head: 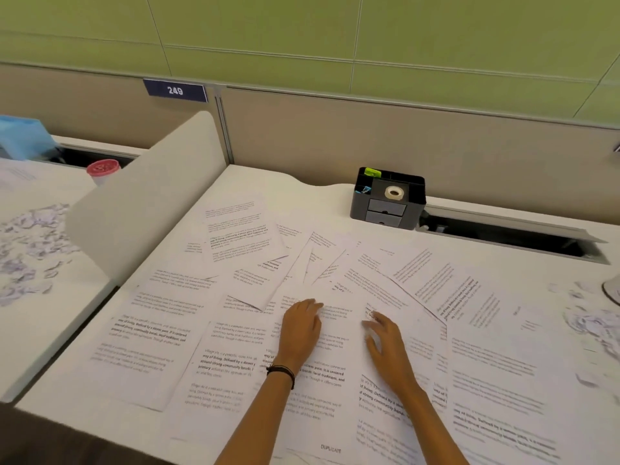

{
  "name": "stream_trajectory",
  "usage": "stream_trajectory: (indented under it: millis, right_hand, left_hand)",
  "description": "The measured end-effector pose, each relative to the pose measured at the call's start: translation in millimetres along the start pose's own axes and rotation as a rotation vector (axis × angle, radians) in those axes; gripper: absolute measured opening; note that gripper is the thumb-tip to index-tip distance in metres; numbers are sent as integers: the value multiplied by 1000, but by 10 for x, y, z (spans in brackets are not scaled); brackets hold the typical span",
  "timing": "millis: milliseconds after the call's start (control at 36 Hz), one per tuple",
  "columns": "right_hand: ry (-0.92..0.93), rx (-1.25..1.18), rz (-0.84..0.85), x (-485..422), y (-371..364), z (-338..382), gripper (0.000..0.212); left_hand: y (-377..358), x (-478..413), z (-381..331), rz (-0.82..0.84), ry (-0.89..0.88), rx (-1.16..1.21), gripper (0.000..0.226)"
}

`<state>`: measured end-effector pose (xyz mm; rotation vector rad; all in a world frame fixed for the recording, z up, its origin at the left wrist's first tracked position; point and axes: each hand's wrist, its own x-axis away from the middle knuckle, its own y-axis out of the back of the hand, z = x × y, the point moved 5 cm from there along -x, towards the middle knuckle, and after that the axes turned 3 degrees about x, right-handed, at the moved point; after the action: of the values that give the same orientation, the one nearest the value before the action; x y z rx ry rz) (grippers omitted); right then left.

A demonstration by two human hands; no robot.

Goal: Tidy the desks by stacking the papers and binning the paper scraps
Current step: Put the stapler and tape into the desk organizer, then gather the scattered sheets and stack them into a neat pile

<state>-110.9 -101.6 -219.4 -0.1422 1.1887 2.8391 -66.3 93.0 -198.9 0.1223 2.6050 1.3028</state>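
A green panelled wall [302, 31] stands at the back, and a beige partition [385, 135] runs below it with a blue plate marked 249 [175, 91]. The white desk [288, 186] fills the middle, and a pale divider panel [147, 199] stands between it and the neighbouring desk [40, 337] on the left.

Printed papers [235, 236] cover most of the white desk. They lie flat, overlap each other, and their long sides point in many directions, some fanned out near the middle. Paper scraps [30, 243] lie in a loose heap on the left desk, and more scraps [590, 323] lie at the right edge of the white desk.

A black desk organiser [412, 206] stands at the back of the desk. It holds a roll of tape [394, 192] on top, a green item and blue clips in its compartments. A cup with a red lid [103, 170] stands on the left desk.

The left hand [299, 330] lies flat on the papers with fingers extended, grasping nothing. The right hand [385, 347] is beside it, fingers spread and blurred, pressing on a sheet.
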Motion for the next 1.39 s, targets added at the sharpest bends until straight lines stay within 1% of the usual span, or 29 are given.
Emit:
stream_trajectory:
  millis: [111, 250, 361, 444, 611, 722, 861, 972, 1028, 1083, 1194, 1306, 1389]
  right_hand:
    - [57, 100, -2, 62, -33, -29, 35]
    - [58, 114, -11, 60, -22, -23, 34]
    - [56, 116, -18, 74, -18, -5, 41]
    - [57, 118, -13, 59, -26, -26, 34]
    - [53, 134, -50, 55, -2, 19, 32]
    - [-17, 145, -129, 12, 22, 86, 30]
    - [-133, 181, -235, -113, 53, 184, 22]
    - [-232, 185, -290, -239, 58, 237, 16]
    - [-282, 137, -340, -293, 55, 278, 17]
    - [-290, 83, -398, -348, 36, 334, 19]
    - [-223, -4, -440, -479, -97, 543, 24]
    - [-125, -67, -422, -656, -302, 850, 26]
    - [-97, -113, -399, -799, -490, 1034, 26]
  left_hand:
    - [30, 178, -33, 33, 21, -28, 36]
    - [129, 421, -11, 80, 77, -36, 36]
    - [220, 585, 56, 126, 118, -20, 35]
    - [239, 674, 115, 186, 138, -5, 36]
    - [295, 692, 137, 233, 139, 18, 35]
    - [352, 634, 158, 230, 139, 83, 32]
    - [515, 451, 346, 257, 217, 293, 26]
    - [762, 271, 569, 225, 227, 378, 23]
    - [871, 172, 719, 214, 242, 415, 24]
    - [972, 76, 867, 202, 248, 433, 23]
    - [1140, -82, 1172, 161, 260, 477, 20]
    - [1301, -233, 1466, 89, 249, 508, 19]
    - [1420, -339, 1676, 46, 263, 507, 22]
